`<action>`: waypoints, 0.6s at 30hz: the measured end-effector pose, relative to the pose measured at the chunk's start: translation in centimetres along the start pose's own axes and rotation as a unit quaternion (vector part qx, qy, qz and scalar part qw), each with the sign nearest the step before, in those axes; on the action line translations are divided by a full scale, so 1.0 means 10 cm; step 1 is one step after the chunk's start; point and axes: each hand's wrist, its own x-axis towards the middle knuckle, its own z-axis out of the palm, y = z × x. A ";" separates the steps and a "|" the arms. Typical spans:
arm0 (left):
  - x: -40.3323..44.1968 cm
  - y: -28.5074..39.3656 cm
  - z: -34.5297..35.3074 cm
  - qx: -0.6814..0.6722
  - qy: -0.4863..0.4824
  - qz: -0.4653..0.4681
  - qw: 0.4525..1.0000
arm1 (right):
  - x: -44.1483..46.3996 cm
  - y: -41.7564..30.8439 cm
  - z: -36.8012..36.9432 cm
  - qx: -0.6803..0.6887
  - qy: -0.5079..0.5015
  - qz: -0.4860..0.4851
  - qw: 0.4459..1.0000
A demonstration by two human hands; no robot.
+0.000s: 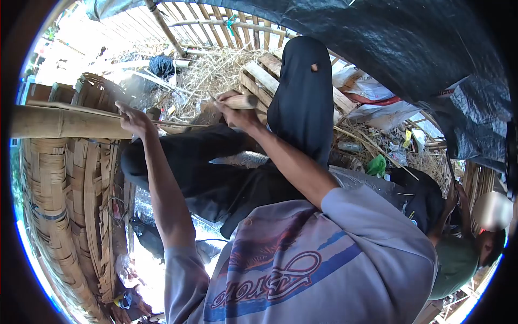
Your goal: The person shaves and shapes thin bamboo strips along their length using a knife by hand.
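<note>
My left hand [136, 120] is out to the left, its fingers pinched on a thin bamboo strip [70, 107]. The strip runs from the far left, past the hand, toward my knees. My right hand [237, 114] is wrapped around the thick wooden handle of a knife [244, 102], close to my raised knee. Little of the blade can be made out; it points left, near the strip's right end. Under the strip on the left lies a thick bamboo pole [75, 123].
Woven bamboo panels [51, 216] stand at the left. Straw and shavings [210, 70] cover the ground ahead, with wooden slats [259, 75] beside my knee. A black tarp [410, 43] hangs at upper right. Another person in a green shirt [453, 264] sits at right.
</note>
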 end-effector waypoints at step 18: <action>0.06 -0.08 0.69 -0.074 -0.115 0.019 0.990 | -0.44 0.11 -0.61 -0.110 0.042 0.053 0.992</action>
